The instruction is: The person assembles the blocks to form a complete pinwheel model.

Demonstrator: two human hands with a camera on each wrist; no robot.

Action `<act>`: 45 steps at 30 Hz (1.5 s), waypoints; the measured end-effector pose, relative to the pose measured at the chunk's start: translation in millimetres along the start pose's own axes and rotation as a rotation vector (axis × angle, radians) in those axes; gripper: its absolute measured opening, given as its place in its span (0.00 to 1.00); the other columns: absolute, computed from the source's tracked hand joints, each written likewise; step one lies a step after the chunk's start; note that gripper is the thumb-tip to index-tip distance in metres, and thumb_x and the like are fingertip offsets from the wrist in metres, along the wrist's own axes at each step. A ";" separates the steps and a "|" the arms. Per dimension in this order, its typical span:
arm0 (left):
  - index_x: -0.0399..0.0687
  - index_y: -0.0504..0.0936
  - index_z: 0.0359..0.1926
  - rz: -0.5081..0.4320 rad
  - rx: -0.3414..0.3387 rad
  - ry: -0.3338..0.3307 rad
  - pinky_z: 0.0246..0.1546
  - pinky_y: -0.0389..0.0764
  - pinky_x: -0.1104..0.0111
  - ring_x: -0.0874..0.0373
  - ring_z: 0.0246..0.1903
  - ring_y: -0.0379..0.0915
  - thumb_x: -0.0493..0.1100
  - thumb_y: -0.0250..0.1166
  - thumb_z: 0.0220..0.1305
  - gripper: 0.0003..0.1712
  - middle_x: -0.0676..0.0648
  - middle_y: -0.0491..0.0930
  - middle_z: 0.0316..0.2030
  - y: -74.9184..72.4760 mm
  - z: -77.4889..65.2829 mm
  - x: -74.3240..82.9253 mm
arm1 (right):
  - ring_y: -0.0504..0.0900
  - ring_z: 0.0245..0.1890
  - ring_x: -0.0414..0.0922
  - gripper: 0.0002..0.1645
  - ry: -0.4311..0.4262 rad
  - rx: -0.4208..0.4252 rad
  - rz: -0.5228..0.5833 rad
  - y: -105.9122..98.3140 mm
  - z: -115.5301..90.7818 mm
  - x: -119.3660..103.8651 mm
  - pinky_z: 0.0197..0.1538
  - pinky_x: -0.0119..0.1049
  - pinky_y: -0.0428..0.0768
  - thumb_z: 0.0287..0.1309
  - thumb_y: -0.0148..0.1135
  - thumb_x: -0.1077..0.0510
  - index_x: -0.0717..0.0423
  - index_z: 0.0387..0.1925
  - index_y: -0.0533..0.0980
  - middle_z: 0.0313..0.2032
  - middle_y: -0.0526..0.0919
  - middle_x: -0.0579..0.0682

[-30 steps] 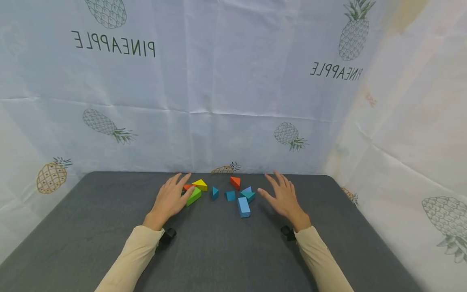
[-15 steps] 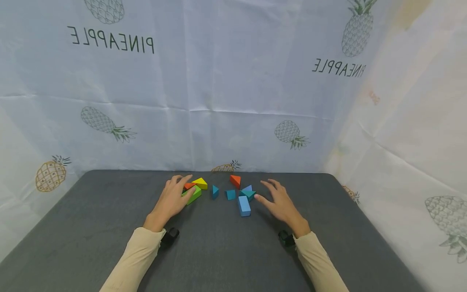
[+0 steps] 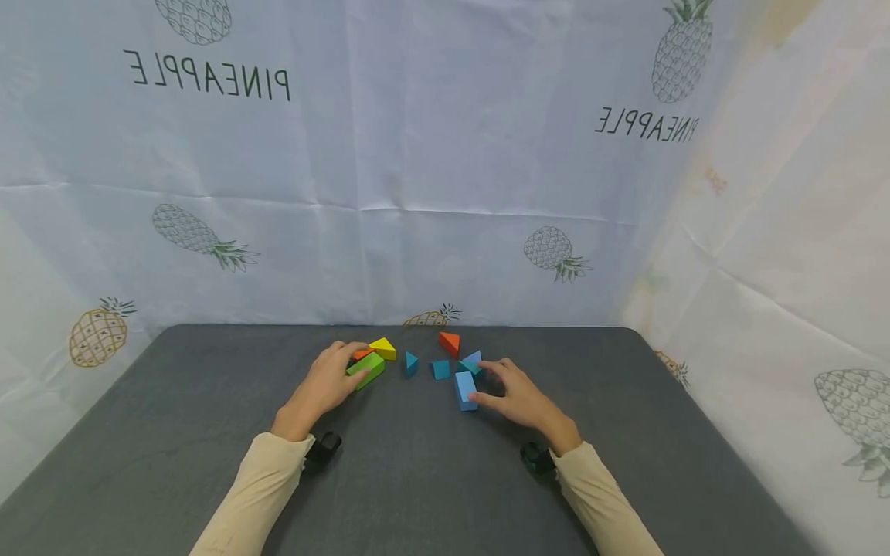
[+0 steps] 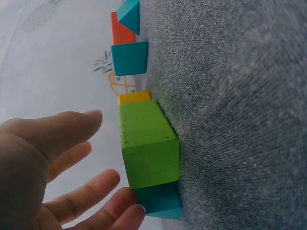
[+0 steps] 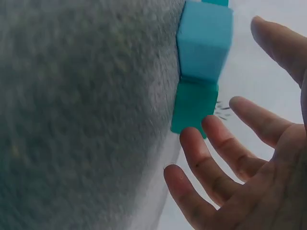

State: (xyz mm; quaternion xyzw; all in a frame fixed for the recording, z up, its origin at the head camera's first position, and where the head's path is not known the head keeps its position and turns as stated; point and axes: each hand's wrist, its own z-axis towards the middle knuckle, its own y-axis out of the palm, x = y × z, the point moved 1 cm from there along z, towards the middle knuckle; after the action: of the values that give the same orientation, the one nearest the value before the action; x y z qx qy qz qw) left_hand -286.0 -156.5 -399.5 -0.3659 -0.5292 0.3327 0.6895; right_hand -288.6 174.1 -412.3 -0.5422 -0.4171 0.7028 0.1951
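Green block (image 3: 371,364) near left grip (image 3: 324,382), light-blue block (image 3: 464,387) near right grip (image 3: 521,397), both grips spread apart

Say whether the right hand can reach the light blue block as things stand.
Probably yes: the right hand, fingers spread, is beside the light blue block with nothing visible between them, though a teal block sits close at its far end.

On the bench (image 3: 417,479), one block (image 3: 368,371) lies by the left grip (image 3: 323,384), another block (image 3: 464,391) by the right grip (image 3: 520,398); cloth (image 3: 445,147) behind.
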 end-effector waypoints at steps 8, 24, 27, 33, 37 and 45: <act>0.40 0.74 0.65 0.020 -0.043 0.015 0.51 0.77 0.46 0.40 0.52 0.75 0.41 0.67 0.65 0.28 0.33 0.77 0.55 2.4 -0.3 -3.1 | 0.76 0.53 0.51 0.39 -0.019 -0.054 0.033 8.3 1.2 -2.7 0.56 0.52 0.77 0.60 0.68 0.43 0.55 0.68 0.69 0.55 0.73 0.55; 0.35 0.79 0.60 -0.028 -0.144 0.073 0.51 0.79 0.49 0.41 0.52 0.76 0.38 0.68 0.63 0.24 0.33 0.76 0.55 0.1 1.2 -4.3 | 0.77 0.58 0.55 0.38 -0.059 -0.081 0.038 10.7 1.8 -3.4 0.59 0.55 0.76 0.63 0.66 0.46 0.60 0.68 0.67 0.62 0.74 0.60; 0.36 0.79 0.59 -0.056 -0.155 0.070 0.52 0.79 0.49 0.41 0.53 0.76 0.38 0.68 0.63 0.24 0.34 0.76 0.56 -0.9 0.9 -5.1 | 0.77 0.58 0.55 0.38 -0.056 -0.079 0.050 11.1 1.4 -4.1 0.60 0.55 0.76 0.63 0.66 0.46 0.60 0.68 0.67 0.63 0.74 0.60; 0.38 0.80 0.59 -0.081 -0.193 0.081 0.49 0.78 0.50 0.43 0.51 0.75 0.38 0.68 0.63 0.23 0.37 0.78 0.52 -2.1 0.5 -3.6 | 0.77 0.59 0.54 0.37 -0.047 -0.083 0.043 10.8 0.8 -5.4 0.60 0.54 0.76 0.62 0.67 0.46 0.59 0.67 0.68 0.63 0.74 0.58; 0.39 0.80 0.59 -0.091 -0.223 0.070 0.46 0.79 0.54 0.46 0.49 0.75 0.39 0.69 0.61 0.24 0.40 0.80 0.49 -3.0 0.9 -1.7 | 0.76 0.60 0.54 0.37 -0.046 -0.089 0.046 10.3 0.8 -5.8 0.61 0.54 0.75 0.61 0.68 0.45 0.59 0.66 0.69 0.63 0.74 0.57; 0.40 0.76 0.62 -0.148 -0.276 0.077 0.39 0.77 0.59 0.52 0.41 0.75 0.44 0.71 0.60 0.30 0.40 0.79 0.47 -1.2 -0.1 -4.8 | 0.75 0.61 0.54 0.37 -0.066 -0.084 0.053 11.1 -0.1 -6.1 0.63 0.55 0.74 0.60 0.69 0.45 0.57 0.66 0.70 0.64 0.73 0.56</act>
State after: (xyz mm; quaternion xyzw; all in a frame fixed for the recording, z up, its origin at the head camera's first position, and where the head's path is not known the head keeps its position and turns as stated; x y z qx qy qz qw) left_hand -286.8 -161.1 -400.8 -0.4296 -0.5684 0.1908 0.6753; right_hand -284.5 163.3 -417.5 -0.5374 -0.4378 0.7072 0.1396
